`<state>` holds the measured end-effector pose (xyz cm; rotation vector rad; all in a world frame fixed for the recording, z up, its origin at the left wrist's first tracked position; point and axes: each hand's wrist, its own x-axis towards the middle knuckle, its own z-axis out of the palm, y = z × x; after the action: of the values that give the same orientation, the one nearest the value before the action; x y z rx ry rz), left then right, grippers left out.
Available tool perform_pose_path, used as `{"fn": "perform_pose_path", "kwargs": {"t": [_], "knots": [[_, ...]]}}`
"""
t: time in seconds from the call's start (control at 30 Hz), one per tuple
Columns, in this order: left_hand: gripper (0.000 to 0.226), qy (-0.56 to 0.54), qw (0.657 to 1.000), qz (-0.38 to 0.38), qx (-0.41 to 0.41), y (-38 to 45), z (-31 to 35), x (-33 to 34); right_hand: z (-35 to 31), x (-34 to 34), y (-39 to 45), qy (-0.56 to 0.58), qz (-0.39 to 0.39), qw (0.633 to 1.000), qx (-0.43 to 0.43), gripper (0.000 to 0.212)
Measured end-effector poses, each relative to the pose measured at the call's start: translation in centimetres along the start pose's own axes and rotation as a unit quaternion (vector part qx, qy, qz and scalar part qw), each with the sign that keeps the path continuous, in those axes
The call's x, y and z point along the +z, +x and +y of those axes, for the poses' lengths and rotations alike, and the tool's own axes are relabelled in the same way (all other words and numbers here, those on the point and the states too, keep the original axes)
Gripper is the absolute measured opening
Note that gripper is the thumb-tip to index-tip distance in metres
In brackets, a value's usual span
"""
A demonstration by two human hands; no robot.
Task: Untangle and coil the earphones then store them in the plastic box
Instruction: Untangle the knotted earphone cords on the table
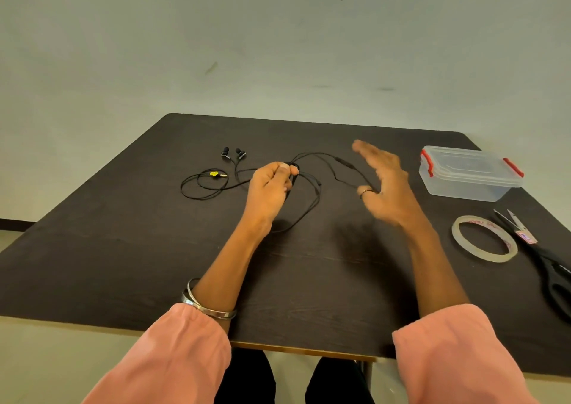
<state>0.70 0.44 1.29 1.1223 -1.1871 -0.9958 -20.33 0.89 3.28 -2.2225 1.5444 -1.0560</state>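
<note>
Pink sleeves nearest, left hand pinching earphones cable, right hand raised, fingers spread, holding nothing

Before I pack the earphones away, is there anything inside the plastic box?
Through the clear walls the plastic box looks empty. Its lid is on, with the red clips at both ends. The floor of the box at the far side is hard to see.

The earphones and their cord are black, with a yellow tag by the plug; the tabletop is dark brown with faint wood grain; the box is clear plastic with red clasps; the tape is pale beige; the scissors have black handles; the sleeves are salmon pink; the bangle is silver
</note>
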Motion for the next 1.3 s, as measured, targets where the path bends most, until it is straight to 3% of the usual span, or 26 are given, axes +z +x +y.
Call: {"fn": "perform_pose_path", "kwargs": {"t": [0.07,0.13,0.2,0.3,0.43,0.57,0.8,0.97,1.13,1.3], "knots": [[0.031,0.026,1.0,-0.005,0.003,0.1,-0.2,0.1,-1.0,0.3,-0.3,0.156,-0.03,0.986,-0.054,0.073],[0.031,0.048,0.999,-0.011,0.013,0.1,-0.4,0.1,-1.7,0.7,-0.2,0.238,-0.047,0.968,-0.067,0.072],[0.031,0.064,0.997,-0.022,0.022,0.0,-0.3,0.2,-2.1,1.2,0.1,0.224,-0.037,0.972,-0.055,0.075],[0.029,0.077,0.995,-0.051,0.029,-0.2,-0.2,0.5,-2.1,2.4,0.3,0.118,-0.041,0.992,-0.007,0.079],[0.032,0.052,0.993,-0.103,-0.001,-0.3,0.1,0.4,-1.8,2.8,0.7,0.259,-0.027,0.965,0.042,0.022],[0.035,-0.013,0.987,-0.152,-0.058,-0.2,0.4,-0.1,-1.3,0.3,0.6,0.424,0.015,0.901,0.087,0.012],[0.033,-0.136,0.943,-0.278,-0.119,-0.6,0.7,-0.2,-0.7,0.2,0.7,0.287,0.076,0.951,0.081,0.013],[0.03,-0.243,0.93,-0.246,-0.125,0.1,0.6,-1.1,0.1,0.0,0.7,0.317,0.049,0.942,0.098,0.012],[0.03,-0.278,0.928,-0.219,-0.117,0.3,0.4,-1.3,1.0,0.7,0.8,0.119,-0.037,0.991,0.042,0.018],[0.031,-0.264,0.938,-0.195,-0.113,0.5,0.4,-1.4,1.0,1.1,0.7,0.116,-0.001,0.993,0.02,0.027]]}}
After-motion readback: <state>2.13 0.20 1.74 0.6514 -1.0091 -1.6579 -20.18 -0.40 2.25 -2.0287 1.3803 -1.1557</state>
